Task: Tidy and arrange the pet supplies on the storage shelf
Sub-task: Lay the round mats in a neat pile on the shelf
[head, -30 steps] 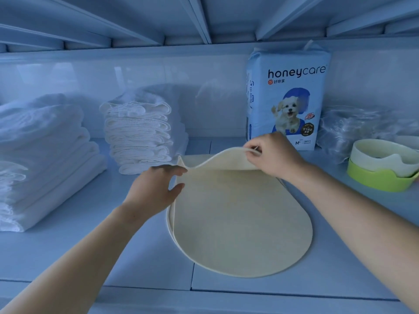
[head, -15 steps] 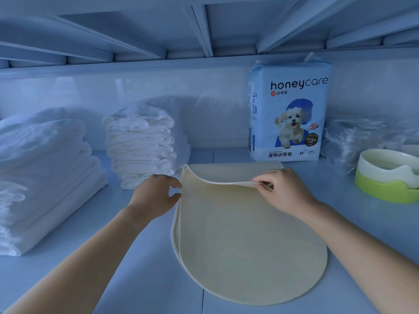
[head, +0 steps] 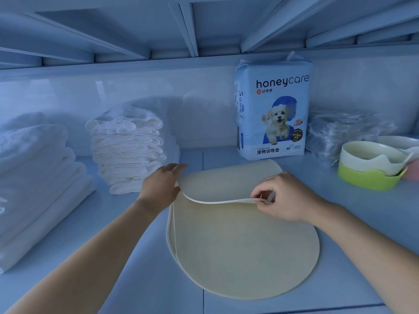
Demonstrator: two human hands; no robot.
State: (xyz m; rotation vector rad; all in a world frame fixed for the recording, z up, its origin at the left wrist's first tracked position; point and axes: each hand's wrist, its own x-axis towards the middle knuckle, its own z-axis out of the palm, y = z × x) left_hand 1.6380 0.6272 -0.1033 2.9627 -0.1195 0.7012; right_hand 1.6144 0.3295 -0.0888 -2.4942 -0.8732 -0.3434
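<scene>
A cream oval mat (head: 244, 245) lies folded on the shelf board (head: 113, 257), its upper layer lifted along the fold edge. My right hand (head: 288, 198) pinches that lifted edge between thumb and fingers. At the mat's far left corner my left hand (head: 162, 186) holds the same edge, fingers curled around it. A blue and white pack of puppy training pads (head: 273, 109) stands upright just behind the mat, against the back wall.
A stack of folded white pads (head: 129, 150) sits left of the mat, with folded white towels (head: 34, 177) at the far left. Crumpled clear plastic (head: 344, 132) and nested white and green pet bowls (head: 371, 166) stand at the right. The upper shelf hangs low overhead.
My right hand has drawn the mat's top layer toward me, so more of the lower layer shows at the back. My left hand shifted slightly along the left corner.
</scene>
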